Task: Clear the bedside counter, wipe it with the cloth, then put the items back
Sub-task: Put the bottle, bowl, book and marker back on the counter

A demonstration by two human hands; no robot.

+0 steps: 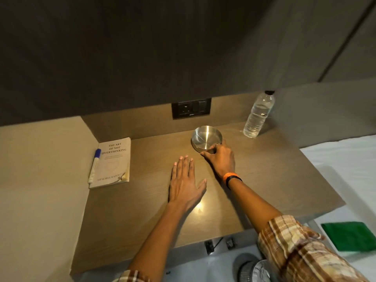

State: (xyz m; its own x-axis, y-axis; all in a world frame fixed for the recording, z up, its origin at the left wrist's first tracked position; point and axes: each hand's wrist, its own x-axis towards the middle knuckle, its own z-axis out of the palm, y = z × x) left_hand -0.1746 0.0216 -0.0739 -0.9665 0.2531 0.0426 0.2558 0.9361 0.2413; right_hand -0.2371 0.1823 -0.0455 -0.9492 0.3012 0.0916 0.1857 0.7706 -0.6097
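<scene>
Centrally, the right hand (220, 159) curls its fingers (213, 147) around the near rim of a round steel ashtray (206, 139), which sits on the wooden bedside counter (264, 169) below a wall socket (191, 108). The left hand (184, 184) lies palm-down on the counter, fingers extended close together, thumb spread, holding nothing. A paperback book (114, 162) bearing a blue-capped marker (94, 165) occupies the counter's left edge; a water bottle (258, 116) stands at the far right corner. A folded green cloth (351, 236) rests on the white bed.

Count of things in view
One book (113, 162), one marker (94, 166), one steel dish (206, 137), one bottle (258, 115), one green cloth (350, 235), two hands.
</scene>
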